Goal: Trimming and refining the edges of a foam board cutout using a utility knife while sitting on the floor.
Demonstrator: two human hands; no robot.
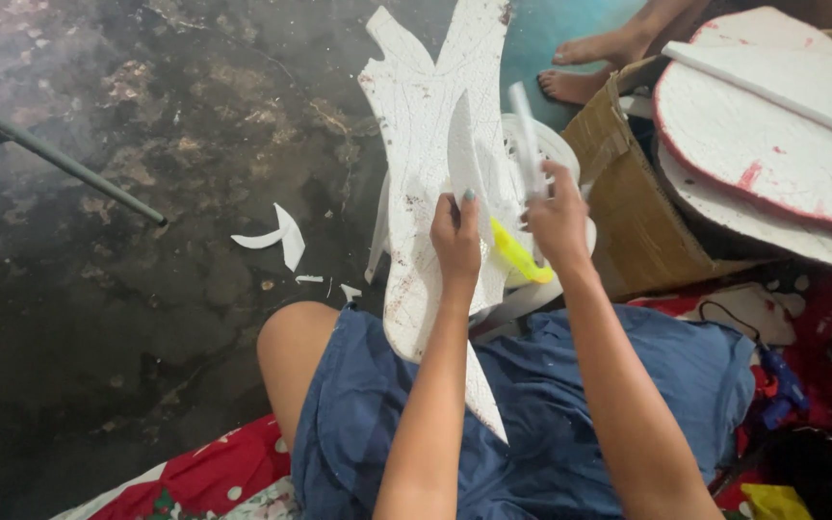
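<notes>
My left hand: [456,236] closed around the edge of the white foam cut-out [426,183], thumb and fingers pinching it so it stands up off my lap.
My right hand: [557,217] closed on a thin clear-handled cutter [526,135]; its tip end is blurred, so I cannot tell whether it touches the foam.
Foam to hands: the cut-out lies between my two hands and runs away from me; its long axis goes from my lap up toward the top of the view, with lobed, branching edges at the far end.
Nearer hand: my left hand is on the foam itself; my right hand is just beside its right edge.
Yellow piece: [517,255] a curved yellow bit sits just below my right hand, against the foam.
White tub: [559,154] behind the foam, mostly hidden; I cannot tell what is in it.
Cardboard box: [628,212] to my right, open; its contents are hidden, with rounded white boards with red edges [772,144] lying above it.
Floor: [146,318] dark and stained, with white foam scraps [281,236] well to the left of my hands.
Bare feet: [589,63] another person's, beyond the box.
</notes>
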